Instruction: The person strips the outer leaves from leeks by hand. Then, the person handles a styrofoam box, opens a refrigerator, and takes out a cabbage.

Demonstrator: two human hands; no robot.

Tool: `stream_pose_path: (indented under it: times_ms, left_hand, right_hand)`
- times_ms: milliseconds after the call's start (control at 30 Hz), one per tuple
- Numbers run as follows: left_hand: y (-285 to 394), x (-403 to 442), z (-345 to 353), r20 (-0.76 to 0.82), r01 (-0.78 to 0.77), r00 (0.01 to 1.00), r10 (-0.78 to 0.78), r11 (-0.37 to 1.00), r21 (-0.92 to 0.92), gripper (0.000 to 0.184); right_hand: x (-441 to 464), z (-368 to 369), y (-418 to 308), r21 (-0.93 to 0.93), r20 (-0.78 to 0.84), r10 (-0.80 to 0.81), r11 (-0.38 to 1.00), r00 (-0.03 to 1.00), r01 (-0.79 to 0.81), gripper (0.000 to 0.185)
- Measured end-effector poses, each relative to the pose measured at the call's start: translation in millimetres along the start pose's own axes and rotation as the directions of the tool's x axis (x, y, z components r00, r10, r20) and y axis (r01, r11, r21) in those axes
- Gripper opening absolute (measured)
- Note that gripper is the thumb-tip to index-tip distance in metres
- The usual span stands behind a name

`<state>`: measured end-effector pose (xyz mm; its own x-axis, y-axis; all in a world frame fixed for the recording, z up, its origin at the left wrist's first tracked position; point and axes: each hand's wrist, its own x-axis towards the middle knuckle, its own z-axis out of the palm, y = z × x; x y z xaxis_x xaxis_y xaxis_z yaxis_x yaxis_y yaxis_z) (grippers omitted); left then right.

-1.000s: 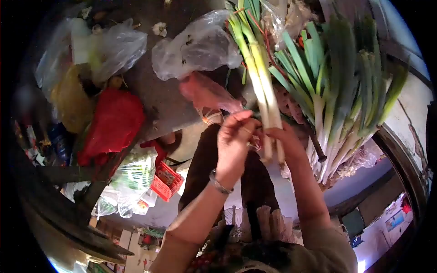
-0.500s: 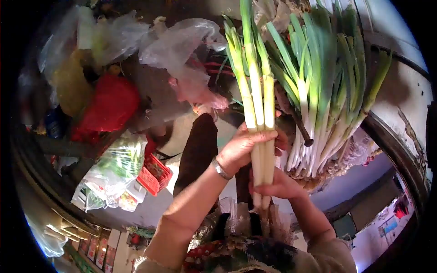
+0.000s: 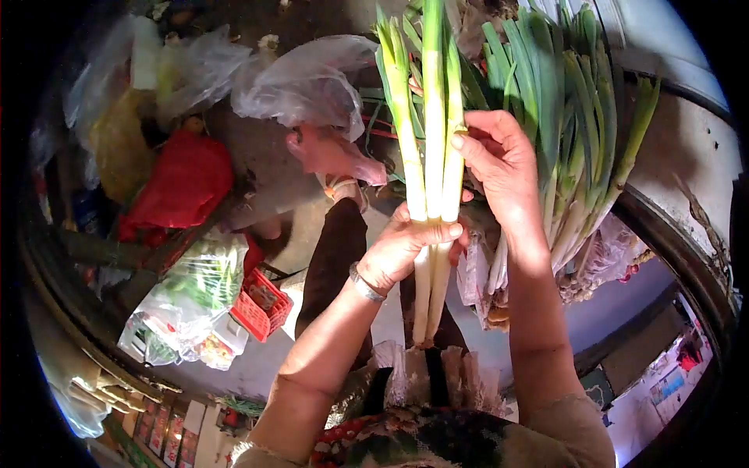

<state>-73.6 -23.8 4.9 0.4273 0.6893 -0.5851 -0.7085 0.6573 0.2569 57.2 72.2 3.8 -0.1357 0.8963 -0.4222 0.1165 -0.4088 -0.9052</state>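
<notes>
Background: clear bag (image 3: 300, 84) and red bag (image 3: 187, 175) are lying left of the leek pile (image 3: 577, 148).
You're gripping the held leeks (image 3: 433, 148) just left of that pile; left hand (image 3: 398, 251) is wrapping their white parts, right hand (image 3: 503, 164) is pinching one nearer the greens.

- held leeks (image 3: 434, 140) are sitting mid-scene
- other leeks (image 3: 577, 132) are lying right
- plastic bag (image 3: 308, 82) is lying far side, bit left
- basket (image 3: 260, 306) is sitting near left, beside veggie bag (image 3: 191, 288)

three long leeks (image 3: 434, 171), side by side in a bunch, white stalks, yellow-green necks, green tops pointing forward
</notes>
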Motion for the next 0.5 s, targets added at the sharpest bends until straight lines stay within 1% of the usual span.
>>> stream_pose_path:
  times_ms: [33, 67, 100, 133, 167, 233, 267, 300, 333, 367, 433, 467, 500]
  left_hand:
    - [0.6, 0.3, -0.6, -0.006, -0.007, 1.0, 0.007, 0.999, 0.036, 0.046]
    - [1.0, -1.1, -0.1, -0.009, -0.006, 1.0, 0.006, 1.0, 0.029, 0.046]
    - [2.8, -2.6, 0.5, -0.047, 0.024, 0.999, -0.022, 0.998, 0.059, 0.044]
    - [4.9, -2.4, 1.1, -0.084, 0.053, 0.995, -0.046, 0.994, 0.092, 0.043]
    - [4.2, -1.6, -0.3, -0.083, 0.05, 0.996, -0.043, 0.994, 0.092, 0.043]
    - [0.4, 1.4, -4.8, -0.1, 0.008, 0.995, -0.005, 1.0, 0.025, 0.032]
    - [0.7, 3.3, -5.5, -0.1, 0.007, 0.995, -0.004, 1.0, 0.025, 0.032]
    - [1.3, 5.7, -6.4, -0.111, -0.025, 0.993, 0.027, 0.999, 0.027, 0.028]
    - [2.3, 7.5, -8.3, -0.122, -0.058, 0.991, 0.061, 0.998, 0.028, 0.023]
    - [4.5, 8.2, -11.4, -0.128, -0.062, 0.99, 0.065, 0.998, 0.026, 0.023]
    - [10.7, 7.9, -20.2, -0.176, -0.027, 0.984, 0.016, 0.998, -0.06, 0.018]
    - [12.5, 8.6, -25.2, -0.189, -0.035, 0.982, 0.028, 0.999, -0.034, 0.026]
    - [12.1, 7.2, -24.3, -0.193, -0.035, 0.981, 0.028, 0.999, -0.036, 0.026]
  right_hand:
    - [2.8, -2.5, 2.8, 0.008, 0.045, -0.015, 1.0, 0.999, 0.014, 0.014]
    - [4.0, -5.7, -0.8, 0.022, 0.046, 0.03, 0.999, 0.998, -0.031, 0.005]
    - [4.0, -4.6, 0.8, 0.019, 0.051, 0.032, 0.999, 0.998, -0.033, 0.005]
    - [5.2, -3.7, 3.5, -0.032, 0.04, 0.02, 0.999, 0.999, -0.019, 0.005]
    - [5.9, -2.6, 3.9, -0.082, 0.028, 0.008, 0.997, 1.0, -0.005, 0.006]
    - [0.2, 0.2, 0.0, -0.082, 0.023, 0.01, 0.997, 1.0, -0.008, 0.006]
    - [-6.3, 1.1, -1.3, -0.056, 0.033, -0.038, 0.998, 0.999, 0.04, 0.005]
    - [-15.5, 1.8, -2.6, -0.03, 0.044, -0.082, 0.996, 0.996, 0.084, 0.004]
    - [-28.2, 1.1, -10.0, -0.05, 0.074, -0.034, 0.998, 0.997, 0.037, 0.004]
    - [-40.6, 0.2, -13.0, 0.013, 0.137, -0.014, 1.0, 0.99, 0.012, 0.004]
    - [-60.9, -5.6, -16.4, 0.177, 0.063, 0.032, 0.983, 0.997, -0.043, 0.007]
    - [-64.4, -11.5, -16.5, 0.21, -0.017, -0.033, 0.977, 0.999, 0.035, 0.01]
    - [-63.6, -17.1, -17.3, 0.282, -0.071, -0.011, 0.959, 0.997, 0.03, 0.01]
